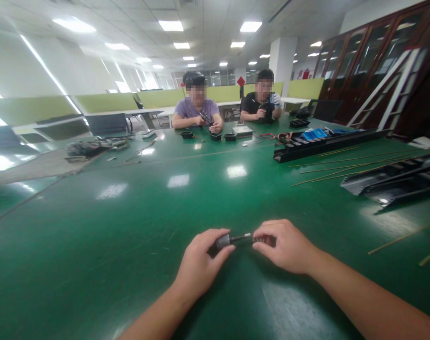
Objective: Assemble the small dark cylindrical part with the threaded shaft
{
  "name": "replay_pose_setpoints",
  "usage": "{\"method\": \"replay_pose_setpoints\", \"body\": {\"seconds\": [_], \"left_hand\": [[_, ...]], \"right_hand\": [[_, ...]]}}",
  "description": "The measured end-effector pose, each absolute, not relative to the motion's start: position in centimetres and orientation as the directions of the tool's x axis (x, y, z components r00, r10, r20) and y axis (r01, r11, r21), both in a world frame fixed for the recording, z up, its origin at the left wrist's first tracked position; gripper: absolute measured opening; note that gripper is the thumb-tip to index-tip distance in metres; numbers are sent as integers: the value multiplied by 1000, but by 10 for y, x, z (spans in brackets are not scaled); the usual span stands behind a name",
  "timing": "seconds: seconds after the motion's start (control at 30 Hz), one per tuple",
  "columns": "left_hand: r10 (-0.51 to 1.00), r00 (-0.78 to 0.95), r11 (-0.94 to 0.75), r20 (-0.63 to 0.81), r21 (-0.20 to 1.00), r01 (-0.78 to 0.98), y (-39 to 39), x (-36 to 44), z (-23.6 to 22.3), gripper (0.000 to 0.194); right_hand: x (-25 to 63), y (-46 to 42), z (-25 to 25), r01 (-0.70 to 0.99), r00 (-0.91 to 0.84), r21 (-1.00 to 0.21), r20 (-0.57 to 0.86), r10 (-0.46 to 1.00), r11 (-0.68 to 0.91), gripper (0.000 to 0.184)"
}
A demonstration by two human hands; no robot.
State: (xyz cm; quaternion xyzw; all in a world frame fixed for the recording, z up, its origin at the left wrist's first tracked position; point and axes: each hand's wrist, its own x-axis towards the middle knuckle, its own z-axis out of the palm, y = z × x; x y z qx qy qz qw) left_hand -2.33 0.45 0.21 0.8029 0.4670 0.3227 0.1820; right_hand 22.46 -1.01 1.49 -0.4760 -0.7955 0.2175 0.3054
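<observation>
Glossy green tabletop (94, 250); ceiling lights (171, 25)

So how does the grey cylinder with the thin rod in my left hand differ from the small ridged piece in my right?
The grey cylinder with a thin dark rod looks longer than what shows of the small dark ridged piece. The cylinder's rod sticks out of the left hand, while the piece is partly hidden in the right hand. Both are pinched between thumb and fingers.
</observation>
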Motion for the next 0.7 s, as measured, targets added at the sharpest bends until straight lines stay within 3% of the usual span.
{"method": "replay_pose_setpoints", "body": {"seconds": [0.23, 0.4, 0.57, 0.7], "left_hand": [[943, 159, -329, 292, 744, 582, 17, -28, 5, 30], [988, 54, -155, 146, 960, 235, 27, -29, -1, 38], [997, -72, 2, 7, 991, 133, 22, -28, 14, 61], [983, -180, 58, -42, 994, 90, -2, -58, 38, 68]], "right_hand": [[219, -8, 14, 584, -309, -731, 203, 929, 354, 16], [219, -4, 9, 568, -323, -740, 203, 924, 361, 20], [221, -1, 9, 557, -302, -750, 218, 928, 358, 20], [220, -1, 9, 560, -315, -733, 244, 917, 387, 18]]}}
